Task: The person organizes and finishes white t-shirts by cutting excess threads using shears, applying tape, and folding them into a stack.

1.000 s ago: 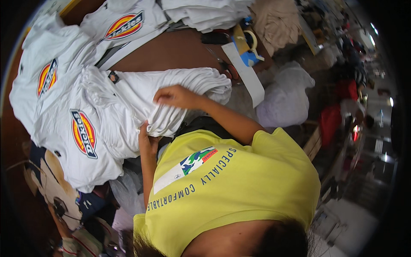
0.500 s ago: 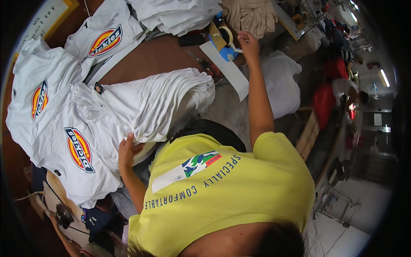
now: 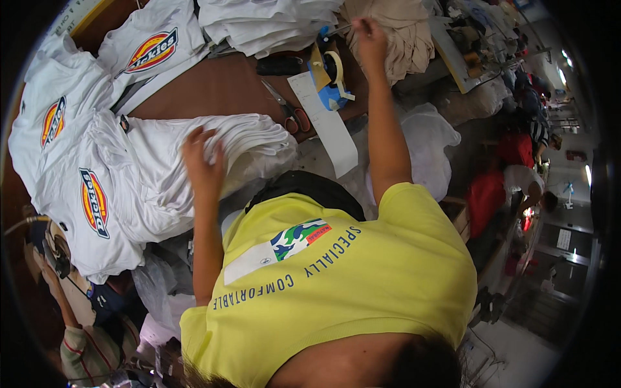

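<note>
My left hand (image 3: pixel 204 161), fingers apart and a little blurred, is over a stack of folded white T-shirts (image 3: pixel 242 139); whether it touches the cloth I cannot tell. Far off to the right, the fingers of my right hand (image 3: pixel 370 42) are pinched round a thin, pen-like thing (image 3: pixel 341 28) that points left toward the blue tape dispenser (image 3: pixel 333 100). A roll of pale tape (image 3: pixel 334 68) sits in that dispenser. Next to it lie a long white paper strip (image 3: pixel 326 126) and a pair of scissors (image 3: pixel 291 116) with red-brown handles.
White shirts with a printed badge (image 3: pixel 129 220) spread over the left side. More white garments (image 3: pixel 265 26) and a beige cloth pile (image 3: pixel 394 39) lie at the back. A black pouch (image 3: pixel 279 65) rests on the brown surface (image 3: pixel 226 90). A co-worker's arm (image 3: pixel 59 294) shows lower left.
My right hand has moved from beside the tape roll farther away, and the thin thing now shows at its fingers. My left hand has risen from the stack's near edge to over it.
</note>
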`<state>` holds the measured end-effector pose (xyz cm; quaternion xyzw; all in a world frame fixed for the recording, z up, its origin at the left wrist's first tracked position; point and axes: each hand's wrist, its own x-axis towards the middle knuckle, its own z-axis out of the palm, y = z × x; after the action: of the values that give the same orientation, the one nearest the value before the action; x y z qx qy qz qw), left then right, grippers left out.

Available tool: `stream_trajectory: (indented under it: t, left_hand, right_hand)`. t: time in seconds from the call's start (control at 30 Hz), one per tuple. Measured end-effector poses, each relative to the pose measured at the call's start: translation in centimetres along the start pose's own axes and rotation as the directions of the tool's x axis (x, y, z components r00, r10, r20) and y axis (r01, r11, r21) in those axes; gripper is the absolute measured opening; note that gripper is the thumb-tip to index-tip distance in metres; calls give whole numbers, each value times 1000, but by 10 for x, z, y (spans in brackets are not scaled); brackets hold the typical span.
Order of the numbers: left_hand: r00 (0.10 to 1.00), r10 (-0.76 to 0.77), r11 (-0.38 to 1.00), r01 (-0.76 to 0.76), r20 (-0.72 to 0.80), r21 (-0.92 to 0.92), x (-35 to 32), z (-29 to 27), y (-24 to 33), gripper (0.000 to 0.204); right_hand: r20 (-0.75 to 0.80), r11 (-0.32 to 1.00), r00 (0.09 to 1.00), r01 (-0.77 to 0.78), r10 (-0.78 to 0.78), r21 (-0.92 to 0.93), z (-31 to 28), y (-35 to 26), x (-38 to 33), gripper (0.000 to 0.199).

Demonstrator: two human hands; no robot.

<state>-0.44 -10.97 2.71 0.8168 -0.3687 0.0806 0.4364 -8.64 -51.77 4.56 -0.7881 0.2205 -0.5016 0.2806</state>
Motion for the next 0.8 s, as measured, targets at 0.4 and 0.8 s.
stream_trajectory:
  t: [0.4,0.8]
  left_hand:
    - [645,354,792,-592,678,150,1,163,54,67]
    - [644,299,784,-587,704,205,-1,181,40,66]
  right_hand:
    - [168,901,966,-111,197,-419,-36,-26,-145,71]
    - [307,882,896,-164,321,-442,-45,23,-133,81]
